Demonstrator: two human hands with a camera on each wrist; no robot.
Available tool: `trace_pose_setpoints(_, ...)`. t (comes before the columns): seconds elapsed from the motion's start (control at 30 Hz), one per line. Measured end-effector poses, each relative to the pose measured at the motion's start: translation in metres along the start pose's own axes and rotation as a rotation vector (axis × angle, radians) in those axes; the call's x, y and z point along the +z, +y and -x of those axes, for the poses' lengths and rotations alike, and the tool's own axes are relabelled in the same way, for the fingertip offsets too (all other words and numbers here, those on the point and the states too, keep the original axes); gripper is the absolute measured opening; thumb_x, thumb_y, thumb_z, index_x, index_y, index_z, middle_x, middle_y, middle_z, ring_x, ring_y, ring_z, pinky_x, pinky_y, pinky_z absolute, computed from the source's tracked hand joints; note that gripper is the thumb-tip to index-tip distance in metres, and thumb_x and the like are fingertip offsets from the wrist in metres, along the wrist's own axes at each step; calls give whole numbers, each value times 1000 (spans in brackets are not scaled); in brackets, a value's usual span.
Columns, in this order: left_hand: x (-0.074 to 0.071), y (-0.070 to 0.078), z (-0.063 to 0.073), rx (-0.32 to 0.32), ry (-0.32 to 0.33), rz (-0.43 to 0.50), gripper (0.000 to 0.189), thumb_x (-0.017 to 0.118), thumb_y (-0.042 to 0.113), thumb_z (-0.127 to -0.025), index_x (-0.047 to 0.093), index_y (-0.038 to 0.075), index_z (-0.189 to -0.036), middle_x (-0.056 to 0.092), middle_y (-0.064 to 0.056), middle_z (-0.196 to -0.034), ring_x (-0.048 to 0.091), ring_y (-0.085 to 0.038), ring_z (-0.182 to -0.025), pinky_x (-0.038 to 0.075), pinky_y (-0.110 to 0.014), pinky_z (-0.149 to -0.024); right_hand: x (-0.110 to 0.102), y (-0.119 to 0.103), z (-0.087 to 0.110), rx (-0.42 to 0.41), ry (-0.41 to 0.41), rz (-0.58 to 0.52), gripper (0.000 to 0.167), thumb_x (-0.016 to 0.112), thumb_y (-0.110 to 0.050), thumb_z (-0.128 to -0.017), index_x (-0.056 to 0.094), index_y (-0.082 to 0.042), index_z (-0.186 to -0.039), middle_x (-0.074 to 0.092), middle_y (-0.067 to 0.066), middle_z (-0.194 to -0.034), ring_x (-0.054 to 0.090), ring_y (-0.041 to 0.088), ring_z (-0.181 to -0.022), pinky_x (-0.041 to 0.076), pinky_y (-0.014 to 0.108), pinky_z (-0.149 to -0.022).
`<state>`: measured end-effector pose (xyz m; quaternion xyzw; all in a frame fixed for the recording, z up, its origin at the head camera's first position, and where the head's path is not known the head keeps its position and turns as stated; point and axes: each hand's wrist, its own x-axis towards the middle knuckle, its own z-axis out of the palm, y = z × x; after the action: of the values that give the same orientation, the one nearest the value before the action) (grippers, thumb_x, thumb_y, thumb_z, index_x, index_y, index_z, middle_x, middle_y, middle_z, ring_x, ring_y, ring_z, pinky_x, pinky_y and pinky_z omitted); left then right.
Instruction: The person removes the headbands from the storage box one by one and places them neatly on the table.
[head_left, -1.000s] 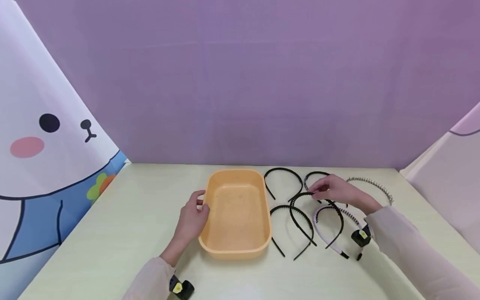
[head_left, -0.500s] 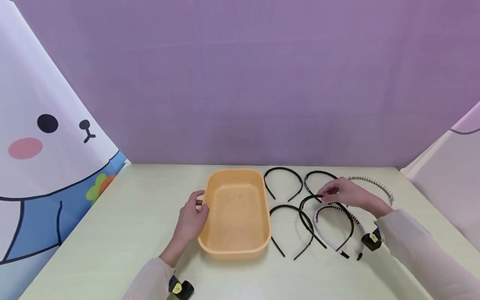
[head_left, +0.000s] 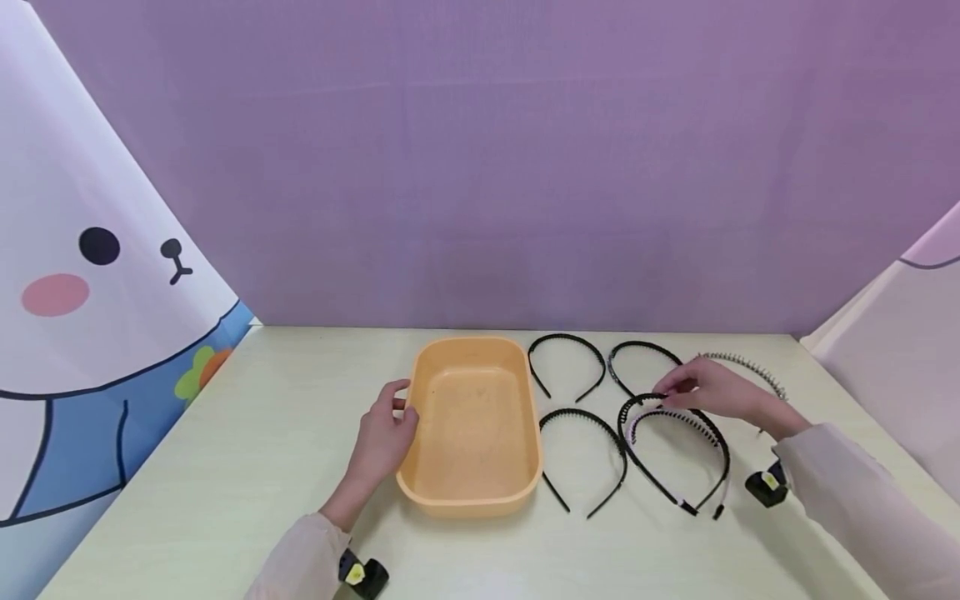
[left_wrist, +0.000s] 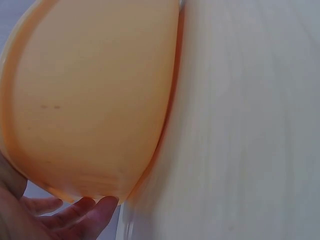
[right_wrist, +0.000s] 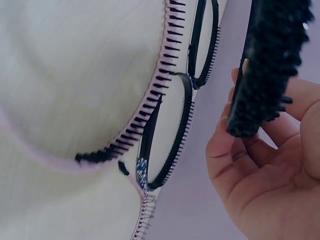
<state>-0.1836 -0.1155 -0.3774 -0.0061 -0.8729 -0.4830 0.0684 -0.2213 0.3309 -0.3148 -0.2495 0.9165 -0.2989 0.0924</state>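
Note:
My left hand (head_left: 384, 437) grips the left rim of an orange plastic basin (head_left: 415, 500), thumb on the rim and fingers along the outer wall (left_wrist: 90, 150). My right hand (head_left: 708, 387) pinches a black headband (right_wrist: 272, 65) near the top of its arch, ends downward. In the head view it overlaps a lilac headband with black teeth (right_wrist: 162, 75), which lies on the table. Left of that, near the basin, lies another black headband (head_left: 577, 412). The basin holds nothing. Part of the held band is hidden behind my right fingers.
Behind these lie a plain black headband (head_left: 566, 337), a black headband with sparkly bits (right_wrist: 142, 172) and a pale coiled headband (head_left: 750, 367). The light table (head_left: 247, 450) ends at a purple cloth backdrop (head_left: 480, 208). Cartoon-printed cloth (head_left: 127, 350) hangs left.
My right hand has moved rightward with the black headband, from over the front black headband to over the lilac one. My left hand and the basin have stayed put.

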Motion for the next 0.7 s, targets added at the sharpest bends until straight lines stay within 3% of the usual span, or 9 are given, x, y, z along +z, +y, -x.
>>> trace_pose_setpoints(0.1, 0, 0, 0, 1, 2, -2, 43, 47, 9, -92, 47, 2, -134, 63, -21, -106, 63, -16, -71, 50, -28, -58, -1, 4, 4, -35, 16, 19, 20, 69, -7, -83, 70, 4, -100, 70, 12, -91, 56, -3, -76, 49, 21, -66)
trace_pose_setpoints(0.37, 0, 1, 0, -1, 2, 0, 43, 47, 9, -92, 47, 2, -134, 63, -21, -106, 63, -17, -71, 51, -28, -58, -4, 11, 15, 30, 17, -18, 22, 69, -8, -84, 69, 5, -102, 69, 11, -92, 57, -3, -77, 49, 20, -66)
trace_pose_setpoints(0.53, 1, 1, 0, -4, 0, 6, 43, 47, 9, -92, 47, 2, -134, 63, -21, -106, 64, -17, -72, 51, -28, -58, -3, 17, 21, -18, 30, 24, 19, 69, -4, -83, 69, 6, -99, 70, 2, -88, 56, -6, -78, 49, 18, -66)
trace_pose_setpoints(0.7, 2, 1, 0, -9, -5, 5, 43, 47, 9, -92, 47, 2, -134, 63, -21, -107, 63, -16, -72, 51, -28, -58, -4, 22, 28, 1, 39, 44, 19, 69, -4, -83, 70, 6, -99, 71, 4, -87, 57, -6, -75, 49, 19, -62)
